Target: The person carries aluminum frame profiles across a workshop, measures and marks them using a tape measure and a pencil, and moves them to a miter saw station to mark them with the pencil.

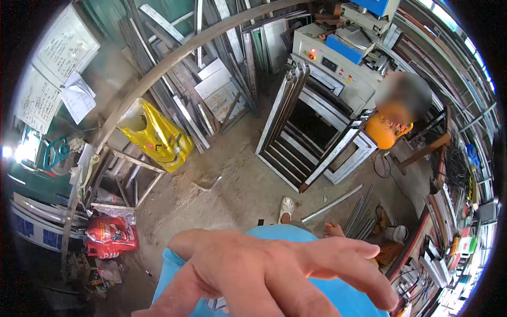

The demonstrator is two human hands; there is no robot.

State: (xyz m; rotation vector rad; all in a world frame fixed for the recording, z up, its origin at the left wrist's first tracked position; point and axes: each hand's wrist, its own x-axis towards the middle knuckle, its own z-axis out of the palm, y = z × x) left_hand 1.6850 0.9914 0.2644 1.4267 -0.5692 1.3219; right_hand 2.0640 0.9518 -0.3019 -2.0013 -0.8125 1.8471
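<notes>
My left hand (248,264) is very close to the camera, its back showing and its fingers spread apart. Nothing shows in it, and the fingertips at the bottom run out of view. Behind it is my light blue shirt (274,232). Lower down, past the shirt's right side, a small part of my right hand (332,230) shows. Its fingers are mostly hidden, so I cannot tell what they hold. A light-coloured shoe (286,208) stands on the floor in front of me.
Metal frames (280,121) lean against a machine (338,68). Another person in orange (385,132) is beside them. Loose metal bars (332,203) lie on the floor ahead. A yellow bag (158,137) and a red bag (111,235) are at left. A cluttered bench (412,248) stands at right.
</notes>
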